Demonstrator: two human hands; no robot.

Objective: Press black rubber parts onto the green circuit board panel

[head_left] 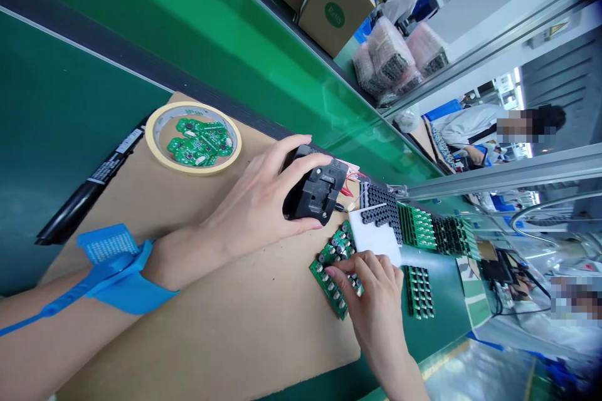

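On my remote feed, the main workpiece is a green circuit board (pixel 333 277), lying at an angle on the counter (pixel 235 326) just below the centre of the frame. Rows of cylindrical components with silver tops and dark bodies stand on its surface. My right hand (pixel 371 296) is partly closed, with the fingers curled over the board's upper surface; I cannot tell whether it has a firm grip. My left hand (pixel 261 195) is closed around a black plastic fixture (pixel 314 191), a chunky moulded block with square recesses. Thin wires, some red, run from the fixture's far end towards a small pink-and-white label. A blue antistatic wrist strap (pixel 120 282) encircles the left wrist, and its cord runs off the left edge. A kraft-brown sheet covers part of the green counter beneath both forearms. A white foam pad (pixel 376 235) lies touching the board's far edge, beside a dark block of packed black cylinders (pixel 380 213). Further sets of boards (pixel 418 229) (pixel 418 291) sit in rows at right of centre. A ring of masking tape (pixel 155 138) encloses small green boards (pixel 200 143) at upper left of centre, and a black marker (pixel 89 191) lies at left. Cardboard boxes (pixel 336 0) and pink-bagged parts (pixel 390 56) sit behind glass at upper right, where a co-worker (pixel 475 128) in a white smock is visible.
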